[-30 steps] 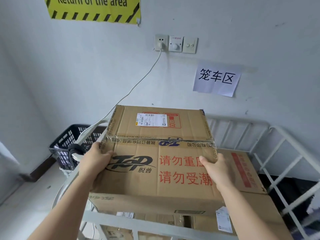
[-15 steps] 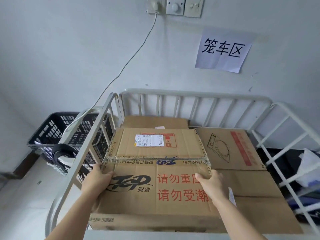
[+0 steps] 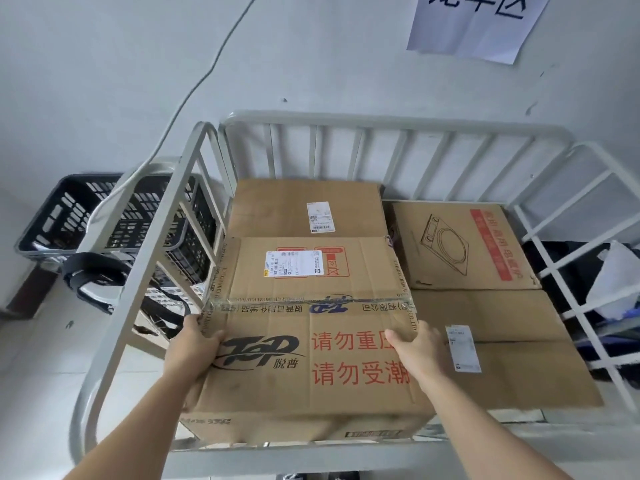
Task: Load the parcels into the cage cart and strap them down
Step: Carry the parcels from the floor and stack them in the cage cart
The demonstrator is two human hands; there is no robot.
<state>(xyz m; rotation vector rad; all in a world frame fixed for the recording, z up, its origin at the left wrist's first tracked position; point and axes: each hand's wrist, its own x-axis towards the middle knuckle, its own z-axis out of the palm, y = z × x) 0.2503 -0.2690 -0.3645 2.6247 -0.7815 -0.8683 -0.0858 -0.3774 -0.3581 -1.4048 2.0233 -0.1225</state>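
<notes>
**Both hands on a taped carton inside the cage cart**

Nearest the camera runs the grey front rail of the cage cart (image 3: 277,455), with two bare forearms reaching over it. The left hand (image 3: 188,348) grips the left edge of a large cardboard box (image 3: 311,341), thumb on the top face and fingers (image 3: 188,322) wrapped over the side. The right hand (image 3: 417,344) clasps the right edge the same way, thumb lying on the lid, the other digits hidden behind the box's side. The box sits at the front left of the cart's interior, its near face just behind the front rail; whether it rests fully on what lies beneath cannot be told. Its top bears a black logo, red Chinese characters, a clear tape seam across the middle and a white shipping label (image 3: 294,263) toward the far half.

To its right lies a flat brown carton (image 3: 502,341) with a small white label, and beyond that another carton (image 3: 460,244) printed with a line drawing and red lettering. Behind the held box a plain brown parcel (image 3: 301,206) with a small label lies against the cart's back bars.

Left of the cart, outside its side rail, stands a black plastic crate (image 3: 69,209), with a black strap (image 3: 97,271) hanging near the rail. A white cable (image 3: 194,88) runs down the pale wall, and a paper sign (image 3: 474,29) is stuck higher up.
</notes>
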